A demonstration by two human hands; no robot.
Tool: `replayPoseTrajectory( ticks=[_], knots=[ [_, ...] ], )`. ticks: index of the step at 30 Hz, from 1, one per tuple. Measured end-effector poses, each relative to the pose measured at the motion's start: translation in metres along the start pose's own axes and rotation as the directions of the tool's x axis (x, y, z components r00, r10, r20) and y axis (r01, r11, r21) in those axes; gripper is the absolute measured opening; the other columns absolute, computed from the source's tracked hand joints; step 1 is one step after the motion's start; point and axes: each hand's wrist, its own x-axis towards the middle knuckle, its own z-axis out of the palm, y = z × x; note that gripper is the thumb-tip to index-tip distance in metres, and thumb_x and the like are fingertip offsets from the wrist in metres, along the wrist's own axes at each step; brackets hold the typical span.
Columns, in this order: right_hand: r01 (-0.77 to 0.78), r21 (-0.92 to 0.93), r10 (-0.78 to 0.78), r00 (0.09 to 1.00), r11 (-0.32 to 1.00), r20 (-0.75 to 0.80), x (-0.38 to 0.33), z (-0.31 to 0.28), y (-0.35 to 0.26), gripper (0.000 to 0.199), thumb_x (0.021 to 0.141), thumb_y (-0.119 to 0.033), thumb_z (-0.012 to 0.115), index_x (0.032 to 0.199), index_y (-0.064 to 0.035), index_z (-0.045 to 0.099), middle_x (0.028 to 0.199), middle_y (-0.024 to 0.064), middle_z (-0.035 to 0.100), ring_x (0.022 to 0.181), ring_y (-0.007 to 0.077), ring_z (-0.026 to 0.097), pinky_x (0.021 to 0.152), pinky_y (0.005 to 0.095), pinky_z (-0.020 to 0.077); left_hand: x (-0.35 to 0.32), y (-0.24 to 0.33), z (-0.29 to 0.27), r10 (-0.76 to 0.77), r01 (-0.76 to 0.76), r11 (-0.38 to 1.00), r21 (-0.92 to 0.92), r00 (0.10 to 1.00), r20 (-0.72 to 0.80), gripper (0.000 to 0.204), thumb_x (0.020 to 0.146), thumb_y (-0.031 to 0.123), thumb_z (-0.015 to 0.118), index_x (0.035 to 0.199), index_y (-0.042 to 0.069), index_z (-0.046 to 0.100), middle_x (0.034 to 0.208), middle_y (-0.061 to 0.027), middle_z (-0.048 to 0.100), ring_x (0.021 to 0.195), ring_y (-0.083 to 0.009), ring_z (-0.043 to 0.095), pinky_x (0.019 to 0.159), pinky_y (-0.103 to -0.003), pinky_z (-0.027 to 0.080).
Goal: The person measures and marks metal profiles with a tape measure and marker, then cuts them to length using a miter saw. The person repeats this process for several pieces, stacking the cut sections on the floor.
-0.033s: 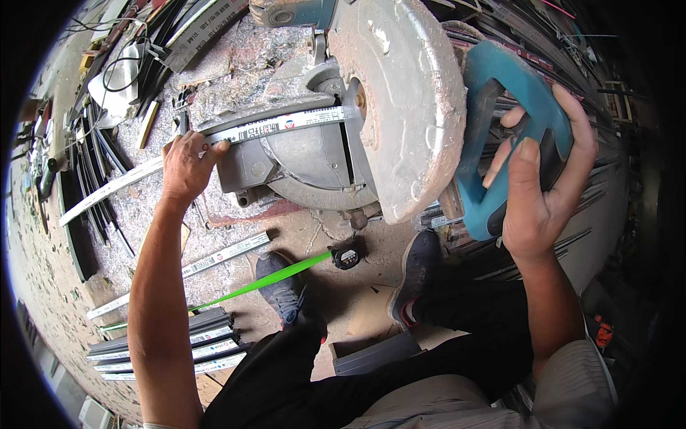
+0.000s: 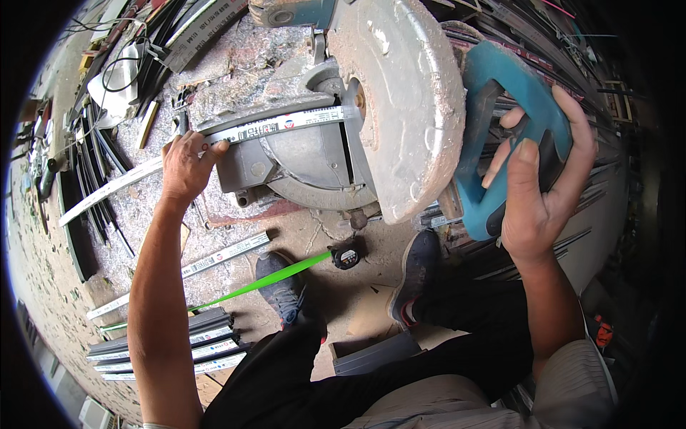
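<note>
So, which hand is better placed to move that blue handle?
Probably the right hand: it curls around the blue handle, while the left hand holds the white strip.

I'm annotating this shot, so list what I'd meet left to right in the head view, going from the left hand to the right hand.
Left hand → grey saw base → pale blade guard → teal handle → right hand.
</note>
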Motion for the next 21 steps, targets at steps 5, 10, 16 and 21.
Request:
replayPoseTrajectory(
  ticks=[5, 10, 16, 21],
  knots=[
    [-0.025, 0.061, 0.026, 0.999, 0.998, -0.024, -0.0070, 0.0043, 0.0020, 0.055, 0.108, -0.008, 0.058, 0.155, 0.0000, 0.032, 0.121, 0.0126, 0.064, 0.072, 0.0052, 0.057, 0.063, 0.0201, 0.0525, -0.0005, -0.0034, 0.0027, 0.011, -0.010, 1.000, 0.012, 1.000, -0.021, 0.061, 0.099, 0.064, 0.063, 0.088, 0.004, 0.065, 0.091, -0.0099, 0.065, 0.096, -0.0321, 0.060, 0.098, -0.048, 0.038],
    [-0.023, 0.073, 0.025, 0.999, 0.997, -0.027, -0.0074, 0.0040, 0.0032, 0.055, 0.108, -0.010, 0.058, 0.156, -0.0002, 0.031, 0.120, 0.0123, 0.064, 0.071, 0.0052, 0.056, 0.063, 0.0198, 0.0522, -0.0003, -0.0021, 0.0023, 0.007, -0.007, 1.000, 0.005, 1.000, -0.021, 0.061, 0.099, 0.064, 0.064, 0.087, 0.005, 0.065, 0.091, -0.0096, 0.065, 0.096, -0.0315, 0.060, 0.098, -0.047, 0.038],
    [-0.020, 0.072, 0.022, 1.000, 0.997, -0.022, -0.0081, 0.0034, 0.0037, 0.056, 0.109, -0.010, 0.058, 0.156, -0.0005, 0.031, 0.121, 0.0122, 0.064, 0.071, 0.0050, 0.056, 0.063, 0.0196, 0.0523, -0.0001, -0.0017, 0.0003, 0.001, -0.001, 1.000, -0.006, 1.000, -0.005, 0.058, 0.098, 0.061, 0.065, 0.090, 0.004, 0.066, 0.092, -0.0122, 0.064, 0.098, -0.0335, 0.059, 0.096, -0.047, 0.039],
    [-0.016, 0.068, 0.018, 1.000, 0.998, -0.021, -0.0083, 0.0034, 0.0039, 0.056, 0.109, -0.011, 0.058, 0.156, -0.0006, 0.031, 0.120, 0.0123, 0.065, 0.071, 0.0049, 0.056, 0.063, 0.0195, 0.0521, -0.0004, -0.0020, -0.0001, -0.002, 0.002, 1.000, -0.011, 1.000, -0.003, 0.058, 0.099, 0.061, 0.065, 0.090, 0.004, 0.066, 0.092, -0.0126, 0.064, 0.098, -0.0339, 0.059, 0.096, -0.047, 0.039]
  ],
)
